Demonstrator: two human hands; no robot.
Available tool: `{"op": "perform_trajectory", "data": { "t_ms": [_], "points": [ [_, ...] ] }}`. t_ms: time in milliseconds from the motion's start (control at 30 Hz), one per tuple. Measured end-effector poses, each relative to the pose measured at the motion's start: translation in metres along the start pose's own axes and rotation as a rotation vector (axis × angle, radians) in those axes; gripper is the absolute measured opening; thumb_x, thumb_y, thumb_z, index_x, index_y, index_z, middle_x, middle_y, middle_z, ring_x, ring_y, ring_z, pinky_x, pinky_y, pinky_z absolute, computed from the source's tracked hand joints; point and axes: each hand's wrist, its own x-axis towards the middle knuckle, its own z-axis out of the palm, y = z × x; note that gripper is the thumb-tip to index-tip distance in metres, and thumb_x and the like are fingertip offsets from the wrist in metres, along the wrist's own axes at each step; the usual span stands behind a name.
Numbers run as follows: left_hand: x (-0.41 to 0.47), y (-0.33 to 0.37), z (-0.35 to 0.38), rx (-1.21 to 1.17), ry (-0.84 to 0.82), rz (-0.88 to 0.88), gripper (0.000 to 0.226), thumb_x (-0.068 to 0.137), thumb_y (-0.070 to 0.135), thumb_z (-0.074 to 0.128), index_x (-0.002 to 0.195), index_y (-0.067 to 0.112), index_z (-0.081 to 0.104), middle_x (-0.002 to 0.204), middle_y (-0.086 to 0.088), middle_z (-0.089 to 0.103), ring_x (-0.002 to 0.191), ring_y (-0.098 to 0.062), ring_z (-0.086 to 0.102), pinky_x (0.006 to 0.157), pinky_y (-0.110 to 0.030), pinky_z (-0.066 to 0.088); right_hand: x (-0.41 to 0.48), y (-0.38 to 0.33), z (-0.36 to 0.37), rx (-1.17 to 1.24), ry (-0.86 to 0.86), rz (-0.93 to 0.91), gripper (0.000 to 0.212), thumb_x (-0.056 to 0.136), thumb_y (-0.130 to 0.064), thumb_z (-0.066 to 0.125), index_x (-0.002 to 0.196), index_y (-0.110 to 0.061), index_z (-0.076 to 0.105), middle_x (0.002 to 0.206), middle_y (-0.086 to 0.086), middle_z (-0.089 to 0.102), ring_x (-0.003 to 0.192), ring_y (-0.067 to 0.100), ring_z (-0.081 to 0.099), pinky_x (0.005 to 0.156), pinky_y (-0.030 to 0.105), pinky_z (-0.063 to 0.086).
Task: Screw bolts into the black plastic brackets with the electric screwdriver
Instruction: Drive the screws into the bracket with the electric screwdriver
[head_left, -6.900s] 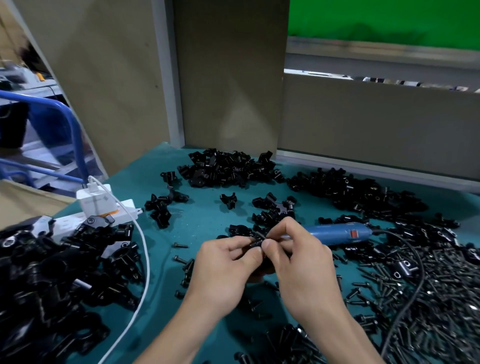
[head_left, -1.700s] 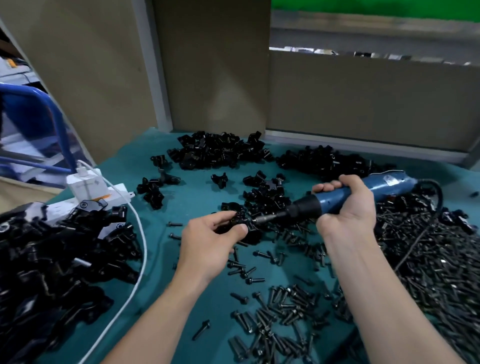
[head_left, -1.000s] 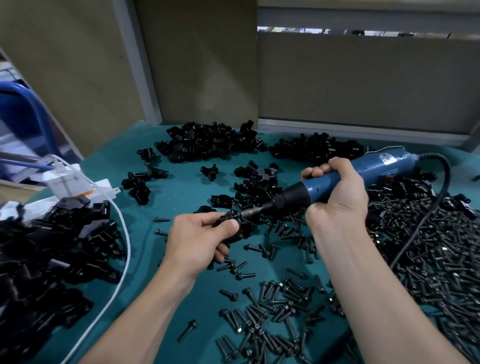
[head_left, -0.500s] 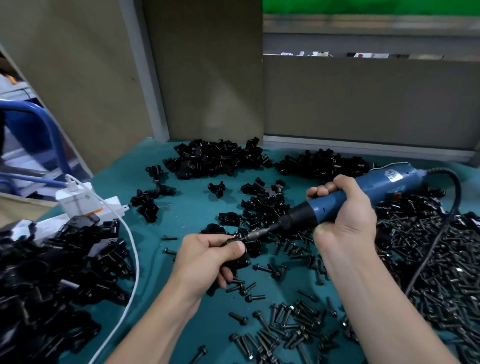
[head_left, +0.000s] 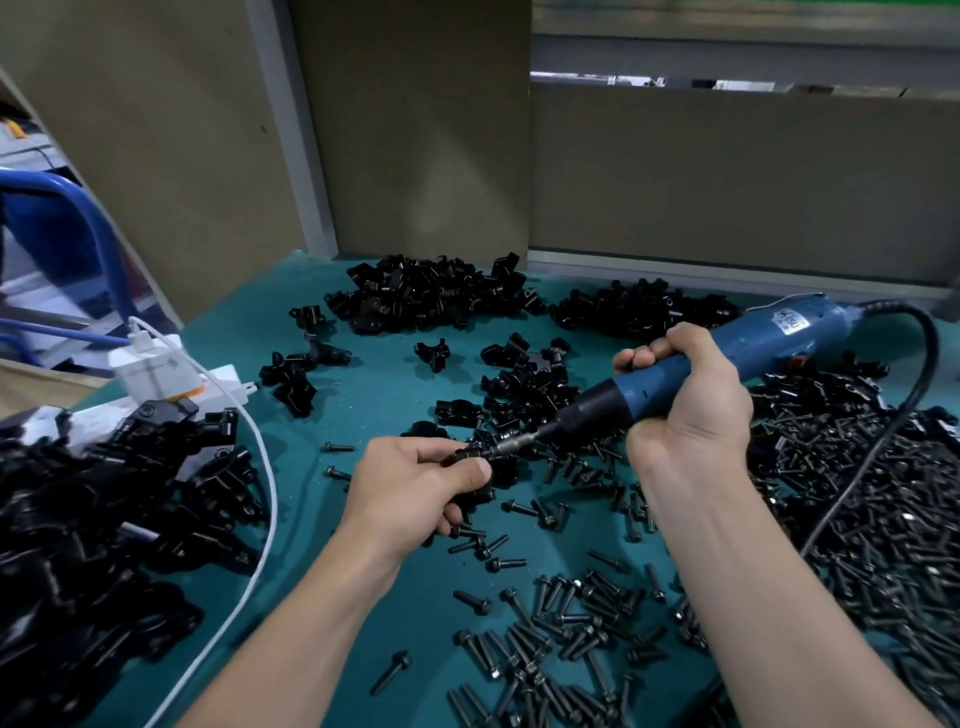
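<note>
My left hand (head_left: 410, 483) grips a black plastic bracket (head_left: 478, 491) just above the teal table, thumb pressed on its top. My right hand (head_left: 685, 395) is wrapped round the blue electric screwdriver (head_left: 717, 358), which slants down to the left. Its metal bit (head_left: 511, 445) meets a bolt at the bracket's upper edge, right by my left thumb. The bracket is mostly hidden by my fingers.
Loose black bolts (head_left: 561, 654) lie in front and in a big heap (head_left: 878, 499) at right, under the tool's black cord (head_left: 883, 447). Bracket piles (head_left: 431, 296) sit at the back, more (head_left: 104, 519) at left beside a white power strip (head_left: 171, 379) and cable (head_left: 249, 566). Brown partition panels (head_left: 727, 176) close the back.
Seconds ago both hands pinched a bolt into the bracket while the screwdriver lay on the table. Since then my right hand holds the tool with its bit at the bracket; lately only slight shifts.
</note>
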Motion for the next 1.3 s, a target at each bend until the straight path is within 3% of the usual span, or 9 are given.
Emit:
{"op": "perform_trajectory", "data": {
  "t_ms": [133, 633, 900, 1067, 1167, 1300],
  "points": [
    [-0.002, 0.001, 0.001, -0.011, -0.036, 0.014, 0.020, 0.080, 0.013, 0.088, 0.096, 0.019, 0.078, 0.074, -0.006, 0.078, 0.048, -0.013, 0.058, 0.046, -0.020, 0.046, 0.001, 0.000, 0.000, -0.009, 0.004, 0.008, 0.021, 0.086, 0.009, 0.061, 0.078, -0.008, 0.052, 0.061, 0.005, 0.051, 0.050, 0.017, 0.049, 0.059, 0.033, 0.052],
    [-0.004, 0.003, 0.002, -0.033, 0.029, 0.042, 0.021, 0.078, 0.009, 0.089, 0.090, 0.023, 0.080, 0.075, -0.003, 0.079, 0.050, -0.011, 0.059, 0.049, -0.020, 0.048, 0.001, -0.005, -0.001, 0.036, 0.021, 0.099, 0.019, 0.089, 0.004, 0.061, 0.082, -0.010, 0.050, 0.061, 0.003, 0.051, 0.049, 0.016, 0.049, 0.058, 0.029, 0.051],
    [-0.004, 0.003, 0.001, 0.018, 0.041, 0.068, 0.023, 0.077, 0.012, 0.090, 0.090, 0.028, 0.079, 0.079, 0.002, 0.080, 0.051, -0.011, 0.063, 0.051, -0.021, 0.050, -0.001, -0.001, -0.001, -0.016, -0.011, 0.048, 0.019, 0.089, 0.005, 0.062, 0.083, -0.010, 0.052, 0.063, 0.004, 0.051, 0.050, 0.017, 0.049, 0.058, 0.031, 0.052],
    [-0.003, 0.002, 0.002, -0.108, 0.060, 0.039, 0.020, 0.080, 0.007, 0.087, 0.095, 0.018, 0.080, 0.075, -0.007, 0.079, 0.051, -0.015, 0.061, 0.049, -0.023, 0.051, -0.003, 0.001, 0.002, 0.051, -0.031, 0.059, 0.021, 0.090, 0.003, 0.062, 0.078, -0.010, 0.051, 0.062, 0.003, 0.052, 0.050, 0.017, 0.050, 0.059, 0.031, 0.051],
    [-0.004, 0.002, 0.002, -0.130, 0.064, 0.053, 0.012, 0.081, 0.009, 0.086, 0.083, 0.021, 0.083, 0.074, -0.008, 0.078, 0.048, -0.019, 0.061, 0.047, -0.024, 0.051, -0.005, 0.004, 0.002, 0.074, -0.019, 0.080, 0.022, 0.090, 0.004, 0.061, 0.077, -0.010, 0.050, 0.062, 0.003, 0.051, 0.050, 0.016, 0.049, 0.061, 0.031, 0.050],
    [-0.008, 0.003, 0.006, -0.164, 0.066, 0.056, 0.022, 0.079, 0.005, 0.087, 0.086, 0.024, 0.078, 0.072, -0.009, 0.078, 0.046, -0.017, 0.061, 0.047, -0.022, 0.052, -0.005, 0.003, 0.002, 0.103, -0.023, 0.085, 0.022, 0.091, 0.004, 0.060, 0.078, -0.010, 0.050, 0.061, 0.002, 0.051, 0.050, 0.016, 0.049, 0.061, 0.031, 0.050]
  ]
}}
